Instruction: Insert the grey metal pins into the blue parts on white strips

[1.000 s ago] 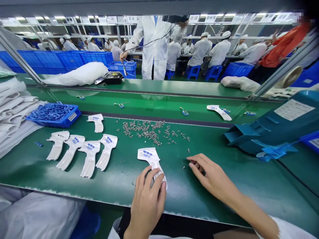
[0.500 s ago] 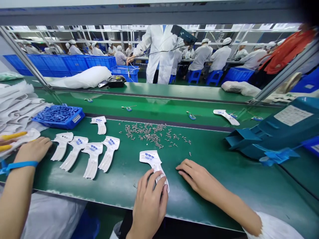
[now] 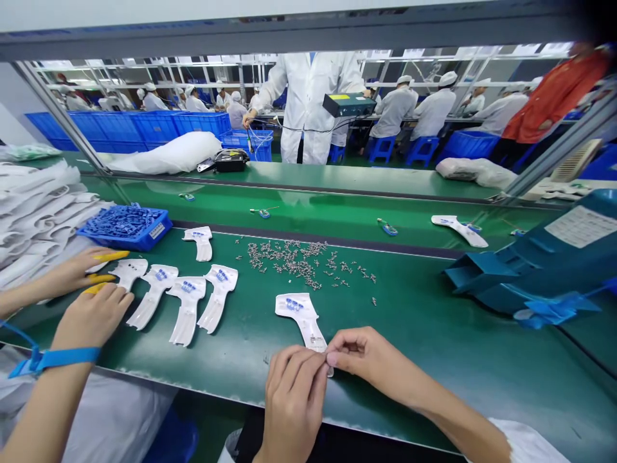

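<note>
A white gun-shaped plastic shell half [image 3: 297, 311] with blue pieces in its head lies on the green bench in front of me. My left hand [image 3: 295, 399] is closed over the lower end of its handle, fingers together. Thumb and forefinger of my right hand [image 3: 373, 360] pinch at the same handle end, touching my left fingertips. Whatever sits in that pinch is too small or hidden to make out. Beyond the shell lies a scattered pile of small metal screws [image 3: 294, 260].
Several similar shell halves [image 3: 187, 296] lie to the left, where a co-worker's hands [image 3: 91, 315] touch one. A blue bin of blue parts [image 3: 126, 225] stands behind them. A teal tool housing [image 3: 525, 257] occupies the right. Small parts lie on the green conveyor [image 3: 318, 215].
My right hand has moved left from the bare bench to the shell's handle and closed into a pinch. The co-worker's hands have moved right onto the leftmost shell half.
</note>
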`<state>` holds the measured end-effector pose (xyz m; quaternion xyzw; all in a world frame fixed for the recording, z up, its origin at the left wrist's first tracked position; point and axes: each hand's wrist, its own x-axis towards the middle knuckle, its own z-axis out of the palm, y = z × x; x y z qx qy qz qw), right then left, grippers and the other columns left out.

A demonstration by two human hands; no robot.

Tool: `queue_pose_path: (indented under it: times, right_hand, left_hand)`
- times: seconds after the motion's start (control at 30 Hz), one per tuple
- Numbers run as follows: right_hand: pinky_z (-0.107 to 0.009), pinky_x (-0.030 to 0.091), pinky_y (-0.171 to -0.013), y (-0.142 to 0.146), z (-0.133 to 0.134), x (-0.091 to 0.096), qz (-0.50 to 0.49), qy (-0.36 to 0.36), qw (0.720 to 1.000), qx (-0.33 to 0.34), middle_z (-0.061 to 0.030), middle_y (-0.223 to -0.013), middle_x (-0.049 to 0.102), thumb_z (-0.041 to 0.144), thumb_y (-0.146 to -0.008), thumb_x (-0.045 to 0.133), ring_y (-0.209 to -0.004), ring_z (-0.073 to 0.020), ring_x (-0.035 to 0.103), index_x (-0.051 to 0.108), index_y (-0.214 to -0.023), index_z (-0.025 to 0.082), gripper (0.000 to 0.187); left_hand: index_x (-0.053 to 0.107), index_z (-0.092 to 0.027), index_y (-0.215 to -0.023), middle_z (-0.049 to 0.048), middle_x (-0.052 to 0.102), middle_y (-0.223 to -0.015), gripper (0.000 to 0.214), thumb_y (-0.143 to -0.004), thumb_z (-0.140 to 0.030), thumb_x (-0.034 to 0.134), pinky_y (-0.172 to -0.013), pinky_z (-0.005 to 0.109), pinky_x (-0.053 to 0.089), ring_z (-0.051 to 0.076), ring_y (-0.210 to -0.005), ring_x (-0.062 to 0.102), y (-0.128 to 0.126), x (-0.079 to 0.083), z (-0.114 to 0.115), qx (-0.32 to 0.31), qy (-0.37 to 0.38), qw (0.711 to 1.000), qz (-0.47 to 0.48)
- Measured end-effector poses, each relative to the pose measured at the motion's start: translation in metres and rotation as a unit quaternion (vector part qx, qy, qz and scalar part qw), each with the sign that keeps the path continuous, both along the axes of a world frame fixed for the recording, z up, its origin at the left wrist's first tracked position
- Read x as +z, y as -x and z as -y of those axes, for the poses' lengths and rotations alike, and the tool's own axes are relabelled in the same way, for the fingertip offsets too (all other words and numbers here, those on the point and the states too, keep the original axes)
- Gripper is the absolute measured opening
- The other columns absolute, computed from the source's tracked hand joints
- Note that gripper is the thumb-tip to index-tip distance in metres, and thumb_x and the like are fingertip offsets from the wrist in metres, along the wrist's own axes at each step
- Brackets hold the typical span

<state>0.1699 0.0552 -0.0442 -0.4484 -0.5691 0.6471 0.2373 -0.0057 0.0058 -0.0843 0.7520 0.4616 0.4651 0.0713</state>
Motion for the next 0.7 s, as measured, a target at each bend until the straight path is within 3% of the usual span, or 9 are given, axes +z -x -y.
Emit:
queue_pose_path:
  times: [0.23, 0.33, 0.4, 0.47, 0.57, 0.7]
  right_hand:
    - [-0.025, 0.043, -0.068, 0.01, -0.002, 0.004, -0.023, 0.033, 0.999, -0.032, -0.0005, -0.075, 0.067, 0.048, -0.079, 0.075, -0.069, -0.0132, 0.053, 0.072, -0.083, 0.016, 0.033]
    - [-0.025, 0.042, -0.067, 0.008, -0.008, 0.006, 0.023, -0.008, 1.0, -0.01, -0.0004, -0.076, 0.066, 0.049, -0.085, 0.068, -0.07, -0.0139, 0.054, 0.069, -0.084, 0.017, 0.032]
    - [-0.026, 0.041, -0.066, 0.005, -0.014, 0.01, 0.094, -0.066, 0.993, 0.023, -0.0006, -0.077, 0.065, 0.048, -0.089, 0.062, -0.071, -0.0149, 0.054, 0.068, -0.086, 0.018, 0.03]
    - [-0.026, 0.039, -0.065, 0.002, -0.022, 0.015, 0.177, -0.139, 0.972, 0.067, -0.0013, -0.079, 0.065, 0.043, -0.093, 0.057, -0.072, -0.0161, 0.055, 0.068, -0.087, 0.019, 0.027]
    - [-0.028, 0.039, -0.069, 0.003, -0.034, 0.025, 0.268, -0.221, 0.927, 0.145, -0.0029, -0.084, 0.067, 0.033, -0.096, 0.053, -0.08, -0.0187, 0.057, 0.067, -0.086, 0.02, 0.021]
    - [-0.028, 0.039, -0.07, 0.01, -0.047, 0.036, 0.323, -0.238, 0.888, 0.226, -0.0038, -0.084, 0.069, 0.03, -0.094, 0.055, -0.087, -0.022, 0.059, 0.067, -0.085, 0.021, 0.017]
  left_hand:
    - [0.059, -0.021, -0.098, 0.0027, 0.067, -0.088, 0.017, -0.09, -0.006, 0.06, -0.079, 0.033, 0.046, 0.019, -0.086, 0.061, -0.001, 0.001, -0.001, 0.051, -0.009, 0.999, 0.017]
    - [0.06, -0.022, -0.105, 0.0042, 0.068, -0.096, 0.018, -0.092, -0.01, 0.057, -0.085, 0.035, 0.046, 0.021, -0.093, 0.061, 0.001, 0.0, -0.001, 0.056, 0.017, 0.998, -0.02]
    - [0.058, -0.022, -0.118, 0.0077, 0.066, -0.113, 0.025, -0.094, -0.017, 0.057, -0.092, 0.039, 0.046, 0.025, -0.11, 0.059, 0.005, -0.003, -0.002, 0.062, 0.049, 0.995, -0.065]
    - [0.052, -0.021, -0.13, 0.0102, 0.061, -0.13, 0.038, -0.094, -0.026, 0.059, -0.098, 0.043, 0.045, 0.029, -0.125, 0.052, 0.008, -0.006, -0.004, 0.069, 0.08, 0.988, -0.111]
    - [0.049, -0.023, -0.136, 0.0078, 0.057, -0.139, 0.045, -0.093, -0.033, 0.059, -0.1, 0.047, 0.044, 0.03, -0.132, 0.048, 0.011, -0.009, -0.005, 0.063, 0.109, 0.979, -0.162]
    - [0.049, -0.025, -0.137, 0.0044, 0.057, -0.141, 0.044, -0.095, -0.034, 0.057, -0.101, 0.049, 0.043, 0.03, -0.132, 0.048, 0.01, -0.011, -0.005, 0.057, 0.129, 0.974, -0.178]
